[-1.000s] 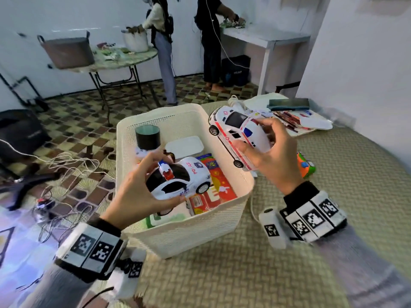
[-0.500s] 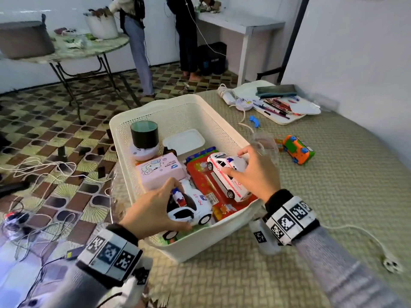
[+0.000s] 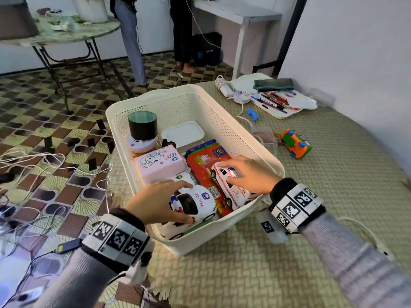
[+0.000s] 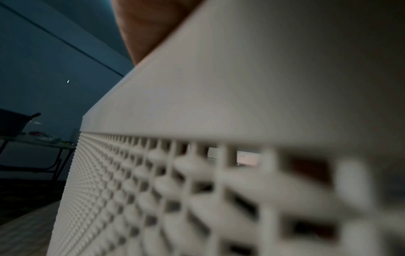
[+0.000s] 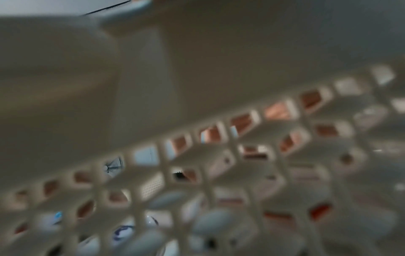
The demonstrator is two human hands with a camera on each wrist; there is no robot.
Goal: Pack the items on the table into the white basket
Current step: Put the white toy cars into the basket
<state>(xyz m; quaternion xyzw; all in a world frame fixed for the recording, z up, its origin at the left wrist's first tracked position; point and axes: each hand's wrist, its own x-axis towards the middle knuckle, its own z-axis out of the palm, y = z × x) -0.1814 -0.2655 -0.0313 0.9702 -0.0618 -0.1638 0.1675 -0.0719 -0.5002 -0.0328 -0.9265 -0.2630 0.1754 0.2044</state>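
- White basket (image 3: pixel 242 138) sits on the woven-mat worktop (image 3: pixel 244 270); it's my landmark.
- My left hand (image 3: pixel 155 203) is inside its near-left corner, fingers curled round the police car (image 3: pixel 195 205) w/ POLICE on the side.
- My right hand (image 3: pixel 249 174) is inside near the right wall, fingers curled over the ambulance car (image 3: pixel 231 190), which lies on the red packet (image 3: pixel 206 165).
- Also in the basket: pink tissue pack (image 3: pixel 160 163) mid-left, black cylinder (image 3: pixel 142 125) at far left, white flat box (image 3: pixel 182 133) at the back.
- Outside, right of the basket: orange-green toy truck (image 3: pixel 295 144), clear plastic box (image 3: pixel 263 136), small blue piece (image 3: pixel 252 113).
- Both wrist views: only blurred basket mesh (image 4: pixel 197 190) close up.
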